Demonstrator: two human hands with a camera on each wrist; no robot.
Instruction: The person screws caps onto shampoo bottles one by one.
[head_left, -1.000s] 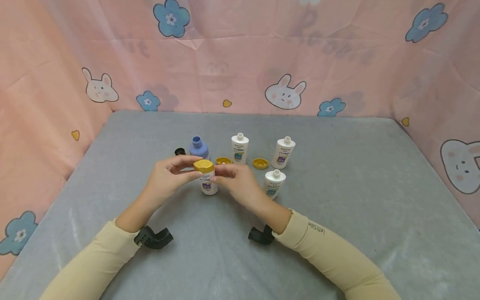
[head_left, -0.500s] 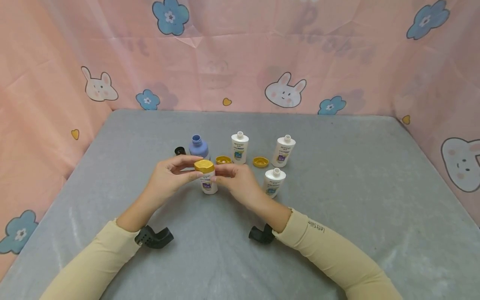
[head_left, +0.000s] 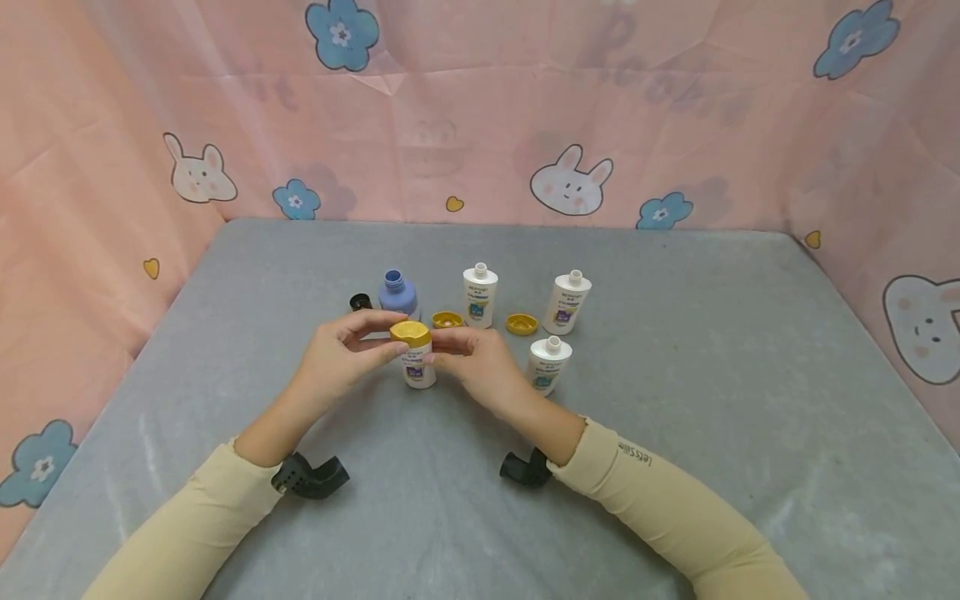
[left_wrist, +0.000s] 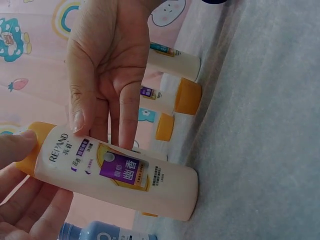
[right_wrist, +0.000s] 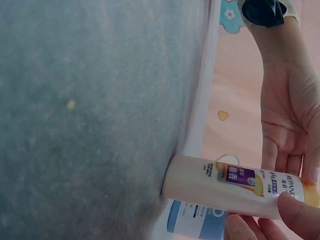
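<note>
A white bottle with a purple label and a gold cap stands upright on the grey cloth between both hands. My left hand pinches the cap between thumb and fingers. From the other side, my right hand grips the bottle near its shoulder, with the thumb pressed on its front in the right wrist view. The cap sits on the bottle top; whether it is tight cannot be told. Behind the left hand stands a blue bottle with an uncovered neck.
Uncapped white bottles stand behind, at the right and beside the right forearm. Gold caps lie among them. A black cap is partly hidden behind the left hand. A pink curtain hangs behind the table.
The gold cap and bottle have shifted very slightly to the right, with both hands keeping their hold. The other bottles and caps stay in place.
</note>
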